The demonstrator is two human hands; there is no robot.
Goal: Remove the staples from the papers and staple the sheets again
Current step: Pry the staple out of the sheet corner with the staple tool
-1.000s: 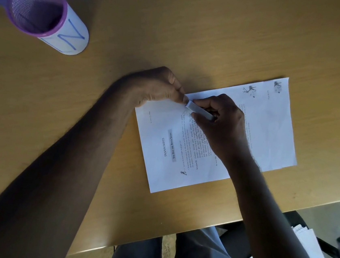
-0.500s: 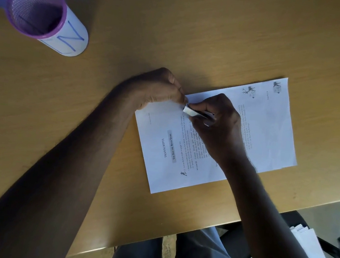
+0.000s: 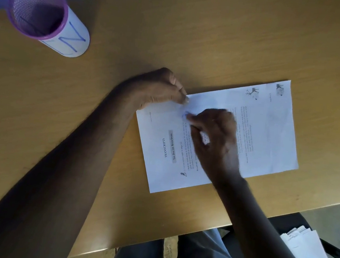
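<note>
The stapled papers [image 3: 271, 127], white printed sheets, lie at an angle on the wooden desk [image 3: 217, 38]. My left hand [image 3: 158, 91] pinches their far edge near the upper left corner, fingertips closed on the sheets. My right hand [image 3: 214, 138] rests on the middle of the top page, blurred by motion. It is closed around a small white tool [image 3: 185, 115] whose pale bluish tip pokes out just below my left fingertips. The staple itself is hidden by my fingers.
A purple mesh pen holder [image 3: 38, 7] with a white label marked "N" stands at the desk's far left. The desk's near edge runs close below the papers. A dark chair with a stack of white papers [image 3: 304, 248] sits at the lower right.
My right hand has slid a little down and toward me with the tool, which now shows less. My left hand keeps its pinch on the paper edge.
</note>
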